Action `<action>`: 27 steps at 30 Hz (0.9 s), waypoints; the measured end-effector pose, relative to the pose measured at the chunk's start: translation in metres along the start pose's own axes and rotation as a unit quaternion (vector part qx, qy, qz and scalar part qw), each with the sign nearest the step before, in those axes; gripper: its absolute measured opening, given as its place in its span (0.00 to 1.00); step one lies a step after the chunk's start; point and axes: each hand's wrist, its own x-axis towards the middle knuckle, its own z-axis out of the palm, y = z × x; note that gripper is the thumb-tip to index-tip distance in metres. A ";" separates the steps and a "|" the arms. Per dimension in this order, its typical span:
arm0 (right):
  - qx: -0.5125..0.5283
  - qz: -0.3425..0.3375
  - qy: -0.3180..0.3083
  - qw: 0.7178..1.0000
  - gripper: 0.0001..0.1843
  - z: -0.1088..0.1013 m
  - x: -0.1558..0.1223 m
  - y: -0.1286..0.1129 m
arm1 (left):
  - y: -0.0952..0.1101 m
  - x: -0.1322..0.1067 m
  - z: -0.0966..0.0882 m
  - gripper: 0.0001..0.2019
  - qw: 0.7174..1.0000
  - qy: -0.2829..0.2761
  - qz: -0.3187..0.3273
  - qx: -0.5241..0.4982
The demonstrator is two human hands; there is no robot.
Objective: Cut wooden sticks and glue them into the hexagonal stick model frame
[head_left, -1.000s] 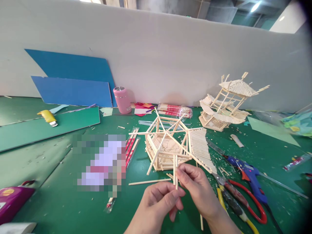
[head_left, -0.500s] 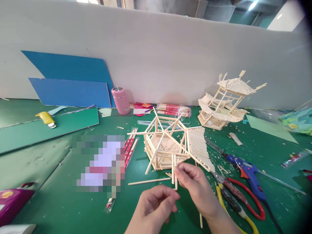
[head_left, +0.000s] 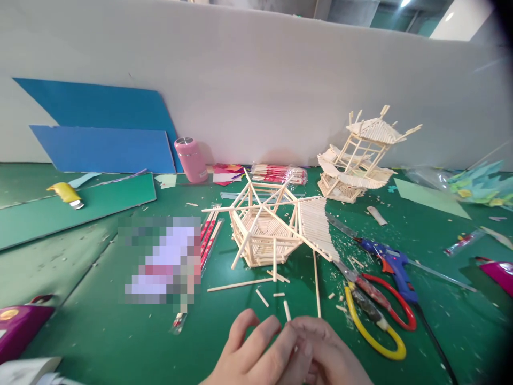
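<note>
My left hand (head_left: 260, 350) and my right hand (head_left: 331, 345) meet at the bottom of the view, fingers closed and pressed together. From between them pokes the upper end of a thin wooden stick (head_left: 287, 311); the rest is mostly hidden by my fingers. Just beyond stands a six-sided framework of wooden sticks (head_left: 248, 251), with radiating beams on top and one slatted roof panel (head_left: 318, 227) at its right. One stick (head_left: 274, 262) leans or hangs at its front. Short cut pieces (head_left: 262, 298) and a longer stick (head_left: 238, 285) lie on the green table.
Right of my hands lie pliers with red and yellow handles (head_left: 379, 323) and a blue glue gun (head_left: 390, 262). A finished-looking stick pavilion (head_left: 356, 166) stands behind. A pink flask (head_left: 191, 160), packed sticks (head_left: 276, 174) and blue boards (head_left: 104, 149) line the white partition (head_left: 256, 91).
My hands have drawn down and closed together, away from the framework. Two sticks were by my right fingers; one now stays at the framework's front. The view has shifted slightly.
</note>
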 end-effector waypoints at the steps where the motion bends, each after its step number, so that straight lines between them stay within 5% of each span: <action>1: 0.008 0.011 0.010 1.000 0.22 0.001 0.000 0.006 | -0.004 -0.001 0.002 0.16 0.998 0.002 0.063 -0.002; 5: -0.042 -0.008 0.007 0.999 0.22 0.001 -0.009 0.007 | -0.011 -0.004 0.004 0.13 0.996 0.003 0.084 -0.013; 7: -0.136 -0.066 0.074 0.986 0.18 -0.012 -0.019 -0.005 | -0.010 -0.003 0.001 0.11 0.998 0.009 0.042 -0.054; 8: -0.232 -0.113 0.154 0.954 0.15 -0.023 -0.026 -0.012 | -0.009 -0.001 -0.001 0.11 0.995 -0.003 0.012 -0.098; 10: -0.398 -0.163 0.318 0.845 0.17 -0.052 -0.039 -0.023 | -0.007 0.003 -0.005 0.10 0.970 -0.069 -0.085 -0.215; 13: -0.550 -0.189 0.443 0.683 0.20 -0.104 -0.057 -0.031 | -0.005 0.012 -0.005 0.09 0.840 -0.186 -0.350 -0.370; 15: -0.616 -0.151 0.437 0.638 0.23 -0.131 -0.064 -0.030 | -0.005 0.018 0.000 0.11 0.720 -0.192 -0.501 -0.440; 17: -0.631 -0.115 0.407 0.651 0.24 -0.148 -0.067 -0.030 | -0.005 0.021 0.009 0.12 0.631 -0.176 -0.562 -0.506; 20: -0.631 -0.077 0.366 0.679 0.23 -0.156 -0.066 -0.036 | -0.009 0.019 0.022 0.11 0.545 -0.150 -0.578 -0.589; 23: -0.645 -0.046 0.345 0.680 0.16 -0.155 -0.062 -0.045 | -0.013 0.012 0.029 0.11 0.504 -0.133 -0.575 -0.631; 27: -0.662 -0.032 0.352 0.660 0.12 -0.155 -0.061 -0.050 | -0.016 0.005 0.031 0.11 0.489 -0.133 -0.568 -0.649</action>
